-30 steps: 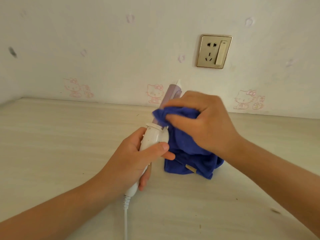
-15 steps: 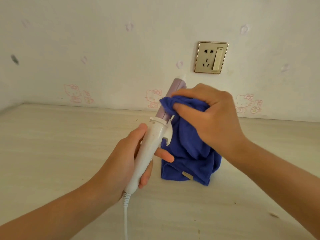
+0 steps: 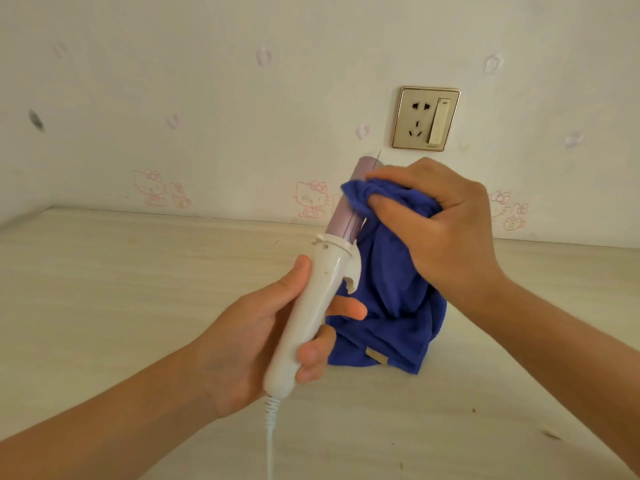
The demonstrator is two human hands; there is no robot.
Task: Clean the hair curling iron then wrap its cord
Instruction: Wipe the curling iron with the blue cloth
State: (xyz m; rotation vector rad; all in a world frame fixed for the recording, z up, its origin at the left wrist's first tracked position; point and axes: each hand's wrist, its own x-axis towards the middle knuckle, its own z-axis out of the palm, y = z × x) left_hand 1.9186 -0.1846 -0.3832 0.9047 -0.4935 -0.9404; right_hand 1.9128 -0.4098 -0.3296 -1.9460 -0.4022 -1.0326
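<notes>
The curling iron (image 3: 313, 299) has a white handle and a pale purple barrel that points up and away, tilted right. My left hand (image 3: 256, 337) grips the white handle. My right hand (image 3: 436, 223) holds a bunched blue cloth (image 3: 391, 292) against the upper right side of the barrel, near its tip. The cloth hangs down, and its lower end with a small tan label rests on the table. The white cord (image 3: 269, 441) leaves the handle's base and runs down out of the picture.
A pale wooden table (image 3: 104, 292) meets a white wall with pink cartoon-cat stickers. A gold wall socket with a switch (image 3: 426, 117) sits above the barrel tip. Small dark specks lie on the table at the right.
My right hand has slid the blue cloth up the barrel, from next to the white collar towards the tip. More of the purple barrel shows below the cloth. My left hand keeps its grip.
</notes>
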